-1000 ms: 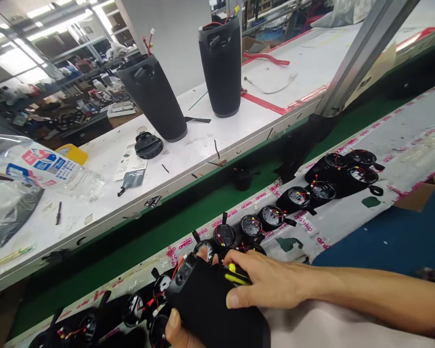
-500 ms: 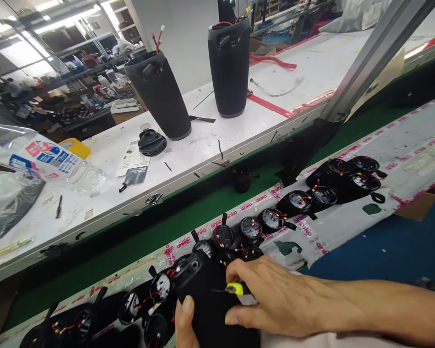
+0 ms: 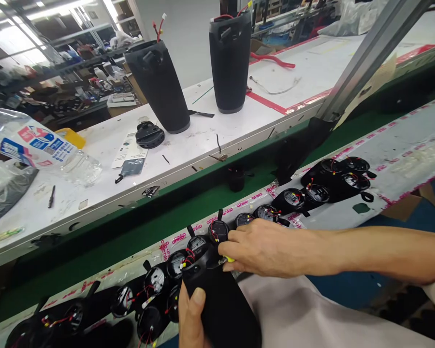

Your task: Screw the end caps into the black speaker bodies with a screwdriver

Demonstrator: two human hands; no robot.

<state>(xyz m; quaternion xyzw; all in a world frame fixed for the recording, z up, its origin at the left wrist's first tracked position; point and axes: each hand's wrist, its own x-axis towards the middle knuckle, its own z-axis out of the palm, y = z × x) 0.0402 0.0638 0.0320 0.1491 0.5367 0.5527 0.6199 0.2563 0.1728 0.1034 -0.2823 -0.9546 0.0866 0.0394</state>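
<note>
White bench [image 3: 199, 140] ran beyond both hands, a labelled bottle [image 3: 47, 147] well out to the left hand's left and two standing cylinders [image 3: 230, 67] ahead. The left hand [image 3: 191, 316] was curled, thumb up, round the side of a black housing [image 3: 224, 309], which tilted between the hands, red wires [image 3: 189, 256] at its top just ahead of that thumb. The right hand [image 3: 257, 246] was bent tightly round a yellow-ended tool [image 3: 229, 259] at the housing's rim. Too hard a push there could, I judged, have made the tool skid, nicking a wire or the left thumb; a slack left hold might have let the housing twist. Half a second earlier the right hand lay lower, the tool against the housing's side; now it had reached the rim
</note>
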